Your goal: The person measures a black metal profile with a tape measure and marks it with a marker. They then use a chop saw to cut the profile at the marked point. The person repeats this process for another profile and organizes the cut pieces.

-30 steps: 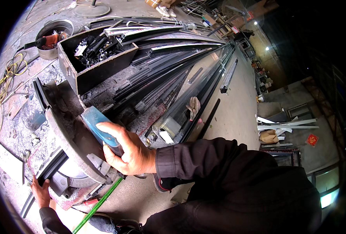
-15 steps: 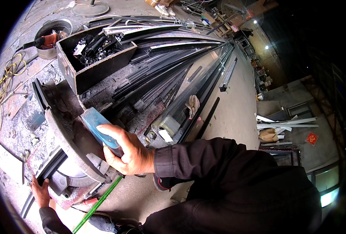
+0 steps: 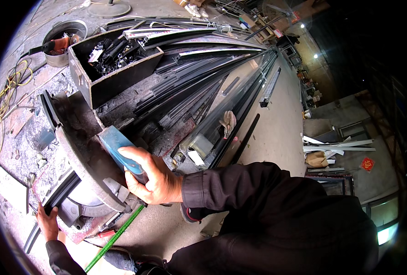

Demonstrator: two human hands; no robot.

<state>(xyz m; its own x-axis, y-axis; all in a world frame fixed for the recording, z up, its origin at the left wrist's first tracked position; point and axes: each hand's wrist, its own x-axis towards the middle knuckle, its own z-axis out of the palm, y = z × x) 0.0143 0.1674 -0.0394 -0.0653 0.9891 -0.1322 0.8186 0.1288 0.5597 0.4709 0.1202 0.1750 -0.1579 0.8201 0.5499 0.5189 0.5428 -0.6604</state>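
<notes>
Grips the blue handle (image 3: pixel 115 143) in the closed right hand (image 3: pixel 154 179), just beside the curved guard (image 3: pixel 85 170)'s edge. Lower left of that grip, clasps the black profile (image 3: pixel 65 189) in the curled left hand (image 3: pixel 48 222). Farther right, borders pale floor (image 3: pixel 277 133).

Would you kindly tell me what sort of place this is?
Probably a metalworking workshop, given the grey saw with blue handle, long dark profiles, and dark rectangular box of short black pieces.

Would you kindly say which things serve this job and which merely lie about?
In use:
Blue boxy handle, in the right hand
Long black grooved bar, held by the left hand

Lying about:
Orange power tool
Crumpled pale glove
Tangled yellow cable
</notes>
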